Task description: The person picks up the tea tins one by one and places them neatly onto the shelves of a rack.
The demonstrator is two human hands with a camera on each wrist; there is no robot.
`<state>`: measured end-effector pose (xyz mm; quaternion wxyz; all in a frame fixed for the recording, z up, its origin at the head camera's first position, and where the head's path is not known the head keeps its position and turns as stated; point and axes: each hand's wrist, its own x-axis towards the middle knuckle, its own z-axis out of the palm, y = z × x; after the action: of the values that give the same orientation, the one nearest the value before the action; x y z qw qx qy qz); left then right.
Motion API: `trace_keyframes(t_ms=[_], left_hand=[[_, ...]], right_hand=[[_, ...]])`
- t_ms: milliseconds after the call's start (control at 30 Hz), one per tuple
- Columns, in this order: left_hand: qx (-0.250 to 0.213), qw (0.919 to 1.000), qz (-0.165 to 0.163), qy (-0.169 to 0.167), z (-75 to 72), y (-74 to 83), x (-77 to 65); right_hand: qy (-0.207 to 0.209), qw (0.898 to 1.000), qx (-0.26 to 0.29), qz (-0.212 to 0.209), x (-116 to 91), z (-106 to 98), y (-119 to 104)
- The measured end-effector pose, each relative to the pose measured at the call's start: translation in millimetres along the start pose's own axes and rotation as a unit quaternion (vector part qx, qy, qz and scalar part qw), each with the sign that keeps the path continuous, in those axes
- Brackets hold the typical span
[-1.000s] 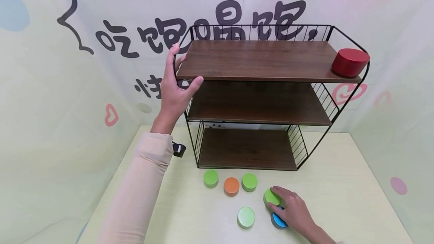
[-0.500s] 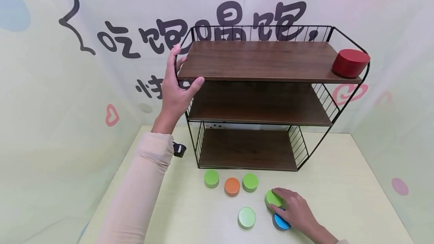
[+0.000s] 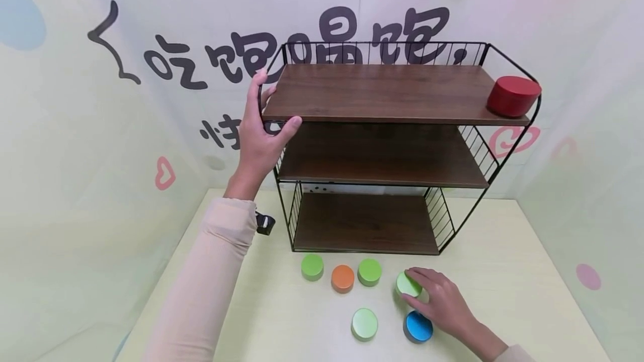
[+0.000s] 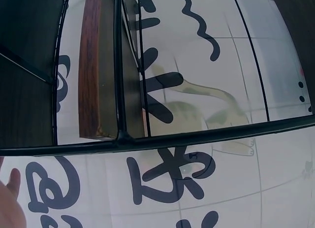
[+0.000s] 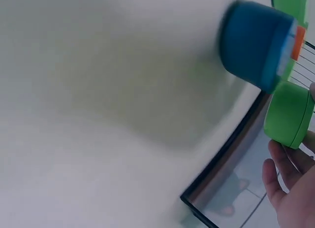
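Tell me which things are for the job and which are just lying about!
In the job:
green tin, held by the right hand
shelf rack, gripped by the left hand

Seemingly lying about, maybe wanted later:
blue tin
orange tin
pale green tin
two other green tins
red tin, up top

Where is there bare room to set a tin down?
Bare: the middle shelf and bottom shelf, as far as visible; the top shelf between left hand and red tin; the table right of the right hand. Crowded: before the bottom shelf, where an orange tin sits between two green tins.
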<state>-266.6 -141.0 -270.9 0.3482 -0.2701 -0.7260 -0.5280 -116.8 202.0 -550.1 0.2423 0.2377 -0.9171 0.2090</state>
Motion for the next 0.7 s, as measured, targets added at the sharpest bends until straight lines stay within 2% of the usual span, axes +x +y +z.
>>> trace_keyframes(t_ms=[333,700], left_hand=[[0.009,1.0000,0.002,-0.002,-1.6,3.5,-0.1],[0.010,0.9999,0.003,-0.003,-1.7,2.4,-0.6]], right_hand=[[0.028,0.998,0.008,-0.062,26.8,-16.6,1.1],[0.050,0.993,-0.004,-0.108,54.7,-49.9,-3.1]])
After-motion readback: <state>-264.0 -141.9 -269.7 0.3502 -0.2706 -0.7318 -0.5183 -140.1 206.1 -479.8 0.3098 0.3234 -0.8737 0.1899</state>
